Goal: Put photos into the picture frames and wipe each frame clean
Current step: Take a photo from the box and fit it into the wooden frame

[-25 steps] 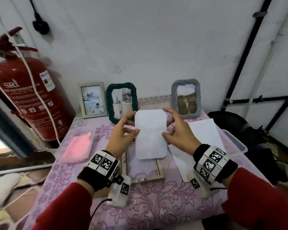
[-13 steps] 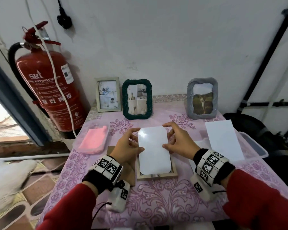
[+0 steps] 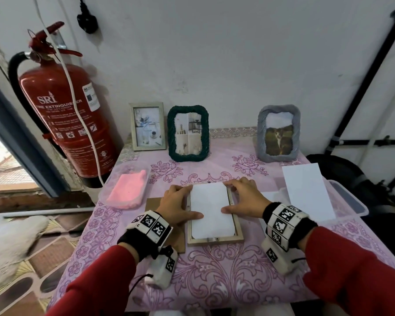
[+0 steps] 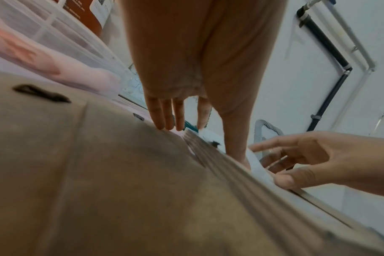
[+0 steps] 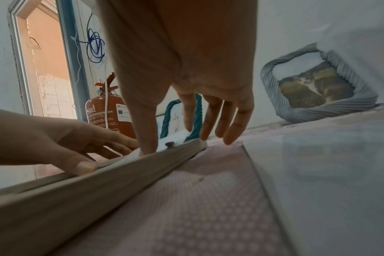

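Note:
A light wooden frame (image 3: 237, 226) lies face down on the middle of the table. A white photo (image 3: 211, 210) with rounded corners lies back up inside it. My left hand (image 3: 180, 205) rests on the frame's left side, its thumb pressing the photo's left edge. My right hand (image 3: 242, 199) rests on the right side, its thumb on the photo's right edge. In the left wrist view my left hand's fingers (image 4: 164, 117) are straight and touch down near the frame's far corner. In the right wrist view the right hand's fingers (image 5: 217, 121) are straight too. A brown backing board (image 3: 152, 202) lies under my left hand.
A pink cloth (image 3: 128, 190) lies in a clear tray at the left. A pale wooden frame (image 3: 147, 126), a green rope frame (image 3: 188, 133) and a grey frame (image 3: 278, 133) stand against the wall. White paper (image 3: 308, 192) lies on a clear box (image 3: 351, 201) at the right. A fire extinguisher (image 3: 66, 124) hangs left.
The photo, held up in the air by both hands a second ago, has come down into the frame. Both hands now lie flat with thumbs pressing it.

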